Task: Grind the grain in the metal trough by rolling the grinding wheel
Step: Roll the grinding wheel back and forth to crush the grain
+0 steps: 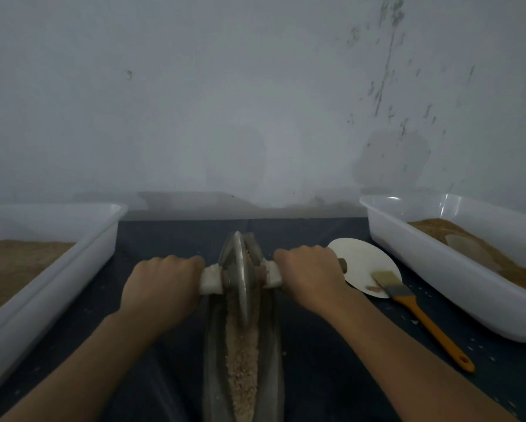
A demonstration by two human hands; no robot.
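Two hands, left hand [161,287] and right hand [312,275], curl their fingers round the wheel's crosswise handle. One grinding wheel [240,278] stands upright in the one metal trough [213,345], whose long axis runs away from the person, grain [243,360] along it. Two white tubs [73,257] flank the trough; one brush [420,315] lies right of it

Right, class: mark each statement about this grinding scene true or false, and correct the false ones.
1. Both hands, left and right, grip the axle of the grey metal grinding wheel. True.
2. The long metal trough is empty. False: crushed pale grain lies in it.
3. The orange-handled brush lies left of the trough. False: right.
4. Both white plastic tubs, left and right, hold brown material. True.
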